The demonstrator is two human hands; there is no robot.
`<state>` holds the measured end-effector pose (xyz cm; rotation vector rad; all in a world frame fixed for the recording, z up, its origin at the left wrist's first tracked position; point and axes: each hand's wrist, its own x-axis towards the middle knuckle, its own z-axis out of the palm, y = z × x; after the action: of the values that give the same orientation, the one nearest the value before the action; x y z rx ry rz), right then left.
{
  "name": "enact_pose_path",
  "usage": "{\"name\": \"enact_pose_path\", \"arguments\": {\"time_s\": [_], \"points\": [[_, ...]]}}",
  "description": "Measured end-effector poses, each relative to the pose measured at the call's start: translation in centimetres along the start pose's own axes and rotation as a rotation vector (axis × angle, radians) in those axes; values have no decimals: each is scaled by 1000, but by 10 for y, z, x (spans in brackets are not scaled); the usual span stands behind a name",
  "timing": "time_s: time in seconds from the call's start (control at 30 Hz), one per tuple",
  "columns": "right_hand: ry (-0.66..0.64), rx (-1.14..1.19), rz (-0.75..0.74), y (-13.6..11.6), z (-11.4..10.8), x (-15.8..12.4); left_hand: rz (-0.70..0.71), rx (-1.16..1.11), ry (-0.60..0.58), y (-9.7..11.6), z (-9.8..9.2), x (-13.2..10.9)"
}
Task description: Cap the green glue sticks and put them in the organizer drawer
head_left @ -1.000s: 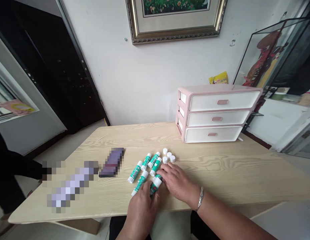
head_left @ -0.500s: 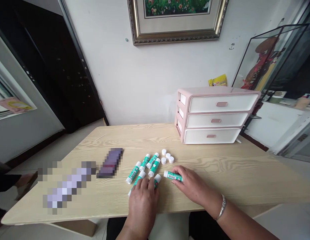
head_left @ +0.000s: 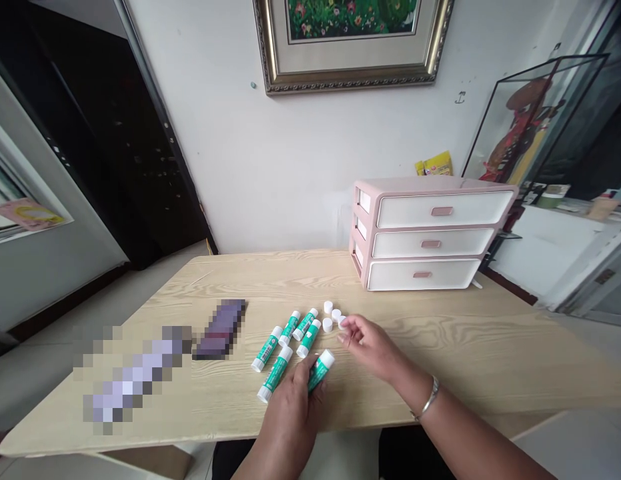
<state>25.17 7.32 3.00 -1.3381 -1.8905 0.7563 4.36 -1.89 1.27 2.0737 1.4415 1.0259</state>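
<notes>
My left hand [head_left: 290, 410] grips a green-and-white glue stick [head_left: 320, 369] near the table's front edge, its white end pointing up and right. My right hand [head_left: 370, 345], with a silver bracelet on the wrist, reaches to a small cluster of white caps [head_left: 330, 315]. Its thumb and forefinger close on the rightmost cap [head_left: 341, 322]. Several more glue sticks [head_left: 290, 328] lie in a loose group on the wooden table [head_left: 490, 347], just left of the caps. One of them [head_left: 275, 373] lies beside my left hand.
A pink three-drawer organiser [head_left: 430, 233], all drawers shut, stands at the back right of the table against the wall. Two blurred-out objects [head_left: 220, 328] lie on the table's left half. A framed picture [head_left: 350, 40] hangs above; a glass case [head_left: 535, 120] stands right.
My right hand let go of a glue stick and moved up to the caps. My left hand lifted a glue stick off the table. The view shifted slightly downward.
</notes>
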Motion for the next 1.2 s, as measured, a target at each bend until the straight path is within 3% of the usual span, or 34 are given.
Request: {"name": "enact_pose_path", "arguments": {"time_s": [0.13,0.33,0.47,0.63,0.7,0.9,1.2], "points": [[55,-254,53,8,4,19,-137,-167,0,6,-4,-2],[54,-214,22,19,18,31,-237,-206,-33,4,-1,4],[5,-60,12,15,17,22,-236,-233,-14,3,1,6],[-135,475,32,-9,13,-9,-260,-387,-48,11,-1,9],[-147,565,30,-18,13,-21,-291,-442,-78,15,-3,11],[-147,531,-80,-29,12,-32,-334,-498,-115,20,-7,11],[-149,205,-243,-50,11,-53,-337,-611,-61,21,-1,6]]}}
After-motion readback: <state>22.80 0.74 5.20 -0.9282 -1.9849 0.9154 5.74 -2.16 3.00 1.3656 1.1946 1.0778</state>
